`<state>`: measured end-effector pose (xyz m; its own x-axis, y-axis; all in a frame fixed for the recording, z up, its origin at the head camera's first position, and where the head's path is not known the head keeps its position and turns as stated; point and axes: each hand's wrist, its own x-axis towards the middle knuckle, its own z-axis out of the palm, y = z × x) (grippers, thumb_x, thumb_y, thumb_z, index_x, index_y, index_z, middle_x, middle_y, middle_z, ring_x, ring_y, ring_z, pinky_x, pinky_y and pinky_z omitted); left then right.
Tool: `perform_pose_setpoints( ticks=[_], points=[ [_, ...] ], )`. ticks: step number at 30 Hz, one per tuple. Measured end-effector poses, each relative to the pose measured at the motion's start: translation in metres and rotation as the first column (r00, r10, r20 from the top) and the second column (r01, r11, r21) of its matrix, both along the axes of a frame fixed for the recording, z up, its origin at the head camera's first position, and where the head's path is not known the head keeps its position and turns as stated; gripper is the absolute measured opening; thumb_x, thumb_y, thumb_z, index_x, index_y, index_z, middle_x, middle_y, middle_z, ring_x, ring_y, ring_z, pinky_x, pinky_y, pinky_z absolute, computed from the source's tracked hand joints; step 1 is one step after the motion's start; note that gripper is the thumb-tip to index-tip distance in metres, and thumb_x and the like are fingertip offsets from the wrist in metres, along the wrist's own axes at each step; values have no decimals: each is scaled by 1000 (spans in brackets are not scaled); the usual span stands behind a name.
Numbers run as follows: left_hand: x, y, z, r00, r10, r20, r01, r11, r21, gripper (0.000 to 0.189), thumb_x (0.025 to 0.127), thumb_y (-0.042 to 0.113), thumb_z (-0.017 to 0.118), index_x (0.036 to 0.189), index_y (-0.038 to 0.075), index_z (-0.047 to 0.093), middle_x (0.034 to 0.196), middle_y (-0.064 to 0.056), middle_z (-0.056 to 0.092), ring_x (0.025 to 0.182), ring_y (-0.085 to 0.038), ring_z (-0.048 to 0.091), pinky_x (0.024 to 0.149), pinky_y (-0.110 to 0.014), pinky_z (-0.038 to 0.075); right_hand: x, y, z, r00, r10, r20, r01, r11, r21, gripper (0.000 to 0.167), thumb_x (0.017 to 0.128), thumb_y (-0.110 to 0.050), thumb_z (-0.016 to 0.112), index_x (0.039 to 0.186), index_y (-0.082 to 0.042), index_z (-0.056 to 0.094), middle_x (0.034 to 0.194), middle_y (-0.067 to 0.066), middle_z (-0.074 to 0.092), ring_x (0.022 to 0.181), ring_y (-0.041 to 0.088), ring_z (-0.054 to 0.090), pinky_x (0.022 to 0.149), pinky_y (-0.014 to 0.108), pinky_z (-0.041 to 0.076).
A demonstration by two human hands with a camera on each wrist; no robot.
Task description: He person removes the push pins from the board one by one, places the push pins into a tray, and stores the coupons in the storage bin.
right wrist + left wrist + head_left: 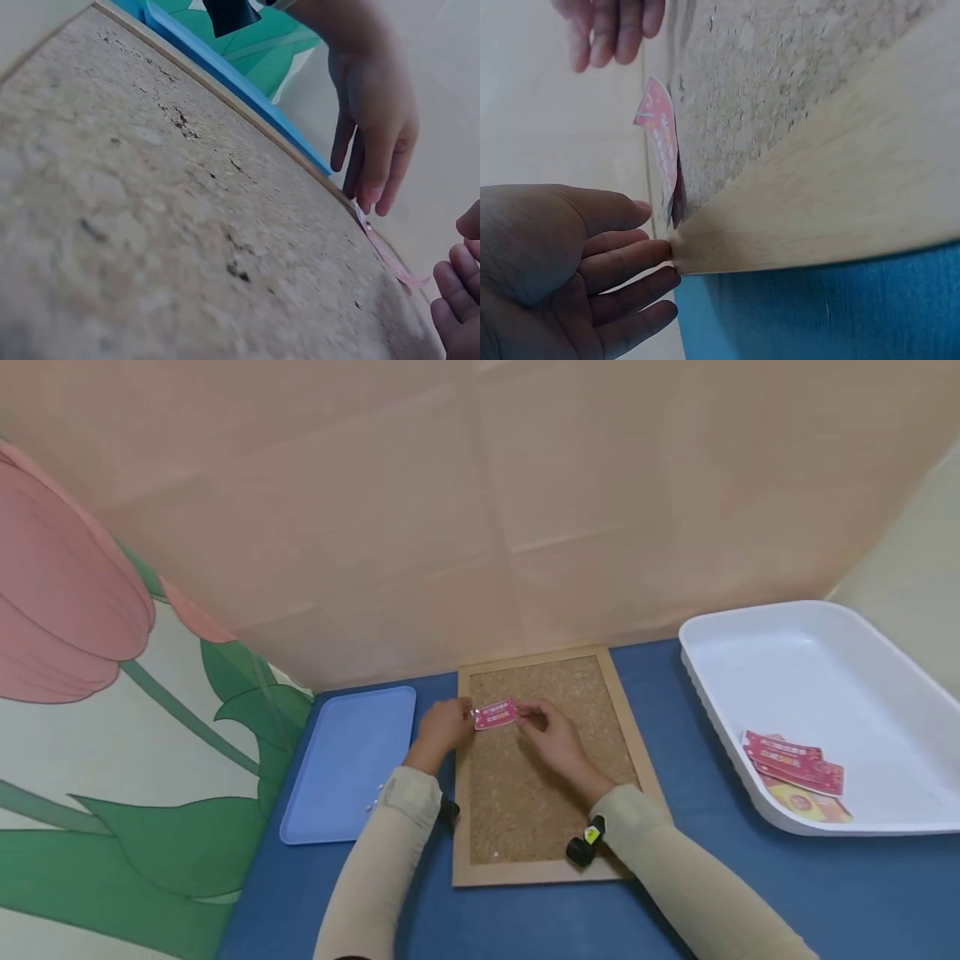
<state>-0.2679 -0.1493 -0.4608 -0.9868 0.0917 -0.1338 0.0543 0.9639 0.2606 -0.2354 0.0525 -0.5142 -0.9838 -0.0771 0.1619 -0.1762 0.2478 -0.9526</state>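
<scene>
A red-pink printed coupon (495, 714) lies on the upper left part of a wood-framed cork board (555, 793). In the left wrist view its far end curls up from the cork. At the coupon's left end is my left hand (444, 728), with loosely bent fingers by the board's frame; the left wrist view shows a gap between thumb and index. My right hand (553, 739) is close to the coupon's right end. Both wrist views show its fingertips apart from the paper. A tiny pale dot, too small to identify, shows near the coupon's left end.
A blue tray (360, 727) with several tiny pale pieces (372, 802) stands left of the board. On the right, a large white tray (885, 710) holds more red coupons (795, 764) and a yellow one (810, 802). A papered wall (390, 527) rises behind the blue tabletop (525, 927).
</scene>
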Motion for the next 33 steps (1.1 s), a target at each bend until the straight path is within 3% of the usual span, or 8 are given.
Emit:
perform_pose_setpoints(
  ticks=[7, 12, 14, 21, 28, 33],
  points=[
    [-10, 5, 1, 999, 33, -8, -33, 994, -105, 26, 97, 35, 58, 116, 22, 69, 100, -2, 68, 78, -19, 57, 62, -36, 46, -7, -3, -5, 1000, -19, -21, 19, 1000, 8, 27, 97, -17, 62, 123, -12, 59, 120, 2, 61, 114, 19, 56, 98, 39, 45],
    [-18, 8, 7, 999, 34, -23, -38, 980, -194, 21, 95, 32, 58, 84, 18, 70, 76, -2, 62, 70, -20, 56, 58, -38, 46, -10, -4, -7, 998, -41, -51, 43, 999, 29, 27, 96, -16, 63, 122, -12, 59, 117, 2, 61, 110, 19, 57, 94, 40, 47],
    [-19, 8, 8, 999, 36, -16, -39, 976, -213, 24, 95, 31, 57, 78, 18, 68, 72, -1, 60, 69, -21, 56, 58, -37, 46, -11, -4, -8, 998, -44, -47, 46, 998, 44, 28, 95, -16, 63, 123, -12, 59, 118, 2, 61, 109, 19, 57, 94, 40, 47],
    [-21, 13, 10, 998, 59, -1, -57, 974, -220, 21, 95, 30, 57, 98, 21, 76, 76, 0, 63, 72, -20, 58, 62, -37, 48, -14, -5, -8, 998, -54, -24, 56, 993, 107, 36, 93, -17, 65, 128, -10, 57, 124, 6, 59, 115, 23, 55, 99, 42, 44],
    [-25, 15, 5, 996, 64, -57, -77, 963, -257, 21, 93, 29, 58, 88, 20, 77, 85, -3, 68, 78, -24, 62, 66, -40, 51, -25, -8, -8, 998, -67, -18, 69, 988, 140, 40, 93, -17, 65, 130, -4, 55, 120, 10, 60, 110, 25, 56, 94, 43, 46],
    [-25, 11, 2, 996, 38, -75, -56, 965, -258, 20, 93, 31, 60, 89, 23, 77, 82, -1, 69, 72, -22, 62, 62, -39, 51, -28, -12, -7, 998, -65, -5, 65, 987, 149, 41, 92, -16, 65, 129, -2, 56, 115, 12, 60, 105, 26, 57, 90, 42, 48]
  ],
)
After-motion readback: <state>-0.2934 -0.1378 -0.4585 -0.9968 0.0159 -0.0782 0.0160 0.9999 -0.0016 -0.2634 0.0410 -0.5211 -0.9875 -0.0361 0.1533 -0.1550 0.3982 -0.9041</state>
